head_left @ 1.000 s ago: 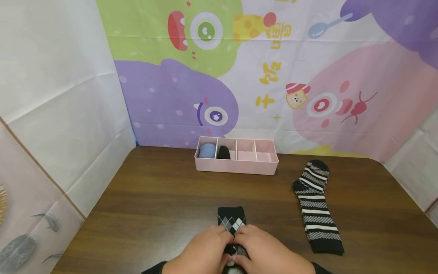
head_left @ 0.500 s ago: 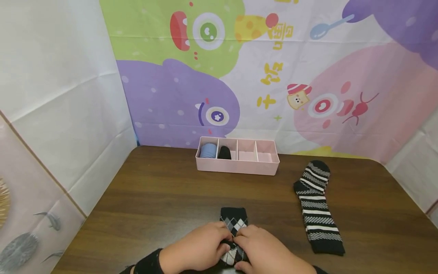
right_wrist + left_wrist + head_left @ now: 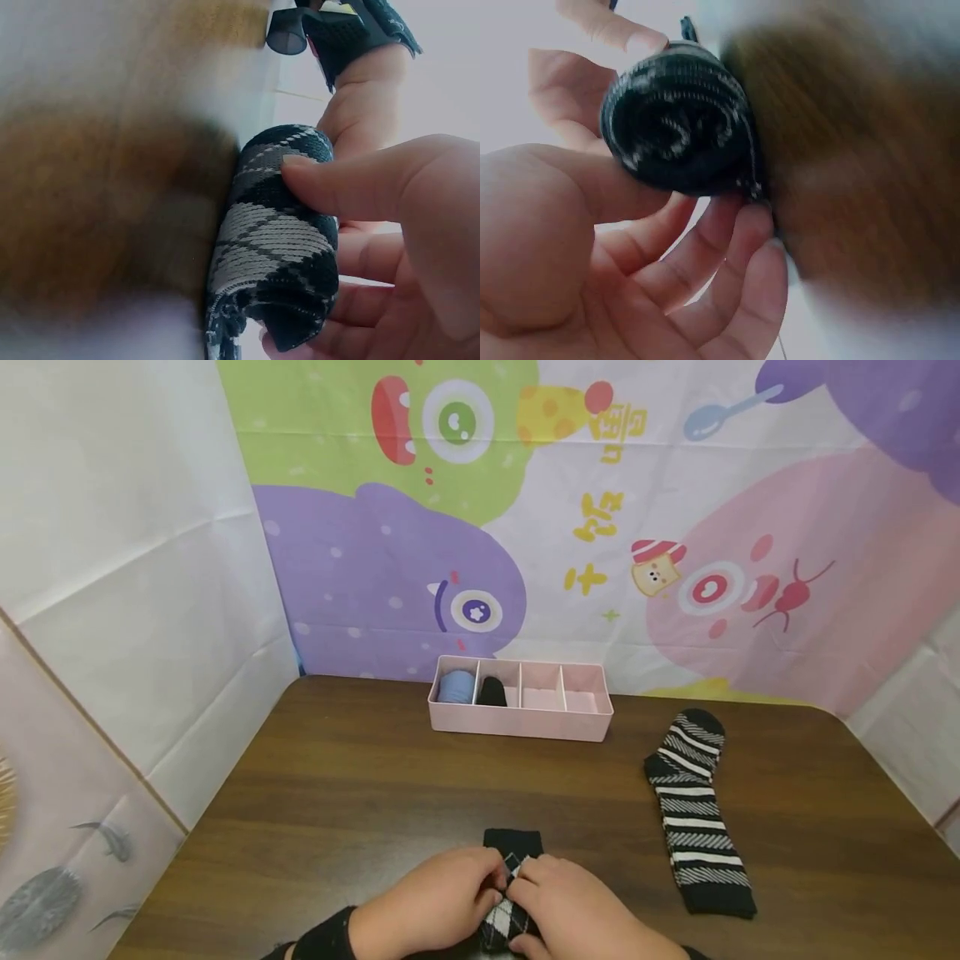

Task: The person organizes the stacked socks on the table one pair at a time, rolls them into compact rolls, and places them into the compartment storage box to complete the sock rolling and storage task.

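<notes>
A black, grey and white argyle sock (image 3: 501,925) lies near the table's front edge, its near part rolled up and its flat black cuff (image 3: 513,841) pointing away. My left hand (image 3: 431,893) grips one end of the roll, thumb on one side and curled fingers on the other. In the left wrist view the spiral end of the rolled sock (image 3: 676,127) faces the camera. On the other end, my right hand (image 3: 581,906) holds the roll. Its thumb presses the argyle face of the sock (image 3: 274,240) in the right wrist view, fingers curled behind.
A pink divided box (image 3: 521,722) stands at the back, with a blue rolled item (image 3: 456,687) and a black one (image 3: 492,692) in its left compartments. A striped black-and-white sock (image 3: 697,818) lies flat on the right of the wooden table (image 3: 337,777). A cartoon curtain hangs behind.
Less of the flat argyle part shows beyond my hands, and the cuff sits closer to them. My left hand has shifted slightly leftward, showing more of the roll. The box and striped sock stay put.
</notes>
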The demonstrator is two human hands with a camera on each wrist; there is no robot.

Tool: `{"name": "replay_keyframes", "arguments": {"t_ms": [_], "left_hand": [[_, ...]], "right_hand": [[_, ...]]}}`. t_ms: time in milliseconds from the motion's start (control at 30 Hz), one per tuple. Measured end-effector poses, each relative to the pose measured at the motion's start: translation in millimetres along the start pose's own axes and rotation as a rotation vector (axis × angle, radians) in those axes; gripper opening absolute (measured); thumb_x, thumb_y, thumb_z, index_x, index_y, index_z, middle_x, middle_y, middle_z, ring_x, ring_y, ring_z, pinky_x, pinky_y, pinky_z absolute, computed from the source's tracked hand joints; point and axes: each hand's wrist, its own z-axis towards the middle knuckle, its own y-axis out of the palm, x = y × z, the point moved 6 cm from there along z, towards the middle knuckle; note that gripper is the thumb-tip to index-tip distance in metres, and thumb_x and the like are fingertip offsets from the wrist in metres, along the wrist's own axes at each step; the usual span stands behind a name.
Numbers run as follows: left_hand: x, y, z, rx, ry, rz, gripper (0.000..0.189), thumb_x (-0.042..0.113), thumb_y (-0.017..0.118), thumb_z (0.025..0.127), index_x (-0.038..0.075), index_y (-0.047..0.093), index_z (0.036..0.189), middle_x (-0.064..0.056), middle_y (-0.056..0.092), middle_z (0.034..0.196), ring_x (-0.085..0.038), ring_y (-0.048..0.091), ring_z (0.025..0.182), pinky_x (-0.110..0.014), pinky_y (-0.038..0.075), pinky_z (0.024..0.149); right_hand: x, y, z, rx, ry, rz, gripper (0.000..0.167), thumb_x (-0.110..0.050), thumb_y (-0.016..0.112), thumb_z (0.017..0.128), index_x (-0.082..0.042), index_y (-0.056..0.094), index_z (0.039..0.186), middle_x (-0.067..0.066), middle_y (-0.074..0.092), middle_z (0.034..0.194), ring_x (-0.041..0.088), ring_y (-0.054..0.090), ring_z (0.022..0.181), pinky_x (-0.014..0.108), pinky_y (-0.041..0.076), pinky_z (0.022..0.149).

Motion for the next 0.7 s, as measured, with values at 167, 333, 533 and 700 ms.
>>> {"name": "replay_keyframes", "arguments": {"t_ms": [167,333,533,700], "left_hand": [[4.4,-4.2,-2.2,0.083,0.009,0.067,0.014,0.020,0.072,0.097,0.024,0.063,0.087,0.017,0.052,0.082,0.000,0.050,0.074,-0.023,0.047,0.070],[8.0,-5.8,-3.1,0.106,0.001,0.035,0.011,0.017,0.072,0.097,0.023,0.066,0.090,0.018,0.057,0.081,0.001,0.052,0.071,-0.022,0.048,0.067],[12.3,-0.7,-6.3,0.009,-0.083,-0.047,0.004,0.026,0.069,0.097,0.024,0.069,0.094,0.018,0.060,0.080,-0.001,0.055,0.070,-0.025,0.049,0.067],[13.4,1.5,-7.5,-0.037,-0.089,-0.038,0.010,0.034,0.072,0.096,0.025,0.068,0.095,0.019,0.060,0.083,-0.001,0.056,0.073,-0.026,0.049,0.070]], "right_hand": [[3.3,5.2,1.0,-0.023,0.038,0.096,0.044,-0.041,0.076,0.093,-0.013,0.064,0.125,-0.007,0.065,0.110,0.009,0.060,0.102,0.035,0.052,0.091],[3.7,7.2,-0.8,-0.008,0.017,0.093,0.040,-0.040,0.075,0.094,-0.015,0.066,0.124,-0.010,0.062,0.104,0.006,0.057,0.095,0.032,0.053,0.086],[4.7,6.9,-2.4,-0.015,0.033,0.098,0.035,-0.043,0.071,0.096,-0.017,0.069,0.119,-0.012,0.058,0.098,0.004,0.053,0.090,0.030,0.052,0.082],[8.7,2.8,-3.9,0.001,0.063,0.166,0.033,-0.047,0.066,0.099,-0.019,0.072,0.117,-0.014,0.052,0.096,0.004,0.047,0.087,0.028,0.048,0.080]]}}
